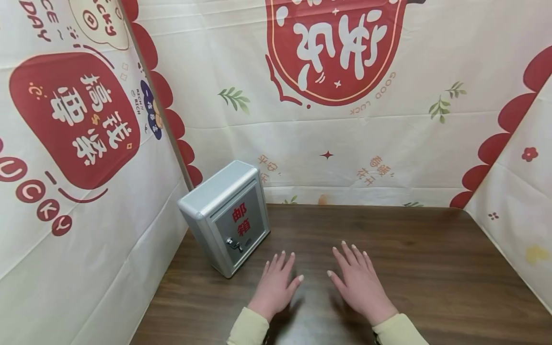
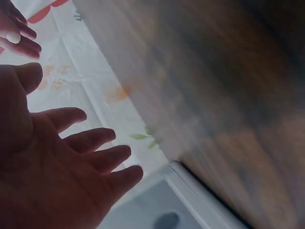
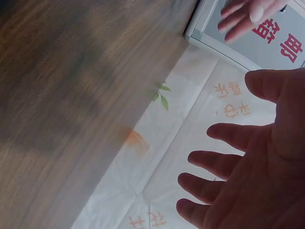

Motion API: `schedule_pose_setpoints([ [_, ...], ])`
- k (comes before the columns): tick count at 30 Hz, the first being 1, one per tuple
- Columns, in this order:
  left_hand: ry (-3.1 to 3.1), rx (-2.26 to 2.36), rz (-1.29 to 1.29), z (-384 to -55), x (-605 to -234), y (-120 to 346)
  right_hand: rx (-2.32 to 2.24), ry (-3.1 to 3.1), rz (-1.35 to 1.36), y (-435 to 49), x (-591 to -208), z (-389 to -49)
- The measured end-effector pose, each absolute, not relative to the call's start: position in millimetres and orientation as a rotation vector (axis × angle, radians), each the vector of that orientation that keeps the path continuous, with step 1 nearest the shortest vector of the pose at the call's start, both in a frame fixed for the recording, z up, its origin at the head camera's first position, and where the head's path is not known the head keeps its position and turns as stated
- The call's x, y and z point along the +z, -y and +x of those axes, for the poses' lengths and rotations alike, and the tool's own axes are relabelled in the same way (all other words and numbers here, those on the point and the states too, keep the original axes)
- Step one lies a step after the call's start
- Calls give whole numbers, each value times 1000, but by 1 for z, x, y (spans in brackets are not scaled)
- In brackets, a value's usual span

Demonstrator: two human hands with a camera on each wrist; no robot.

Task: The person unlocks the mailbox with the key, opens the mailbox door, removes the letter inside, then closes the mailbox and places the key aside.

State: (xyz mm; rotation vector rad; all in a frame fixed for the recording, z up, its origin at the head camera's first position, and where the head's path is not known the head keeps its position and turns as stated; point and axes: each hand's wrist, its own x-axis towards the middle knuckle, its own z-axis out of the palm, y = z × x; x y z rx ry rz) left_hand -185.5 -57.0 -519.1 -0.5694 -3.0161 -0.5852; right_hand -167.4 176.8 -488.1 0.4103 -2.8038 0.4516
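A silver metal mailbox (image 1: 235, 218) with red characters on its door stands upright on the brown wooden table (image 1: 327, 230), left of both hands. A key (image 1: 235, 244) sticks out of the lock low on that door. My left hand (image 1: 276, 287) hovers over the table just right of the mailbox, palm down, fingers extended, holding nothing. Level with it on the other side, my right hand (image 1: 360, 285) is also palm down with its fingers spread and nothing in it. Both wrist views show bare palms, the left palm (image 2: 57, 171) and the right palm (image 3: 267, 176).
White printed cloth hangs behind the table as a back wall (image 1: 327, 163), with more cloth on the left side (image 1: 142, 239) and the right side (image 1: 509, 211). The mailbox stands close to the left and back cloths.
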Motion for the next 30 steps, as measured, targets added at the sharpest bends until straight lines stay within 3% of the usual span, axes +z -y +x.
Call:
schedule_pose_setpoints([
  [8,2952,-730,-587,-166,-507,102,449,2798,475,-169,-479,-187],
  [18,2512,-728,-531,-146,-417,164,444,2687,602,-145,-435,-219],
  [24,2182,-762,-406,-158,-368,187,445,2634,666,-121,-397,-239],
  [30,2067,-762,-172,-180,-348,195,478,2608,715,-95,-359,-256],
])
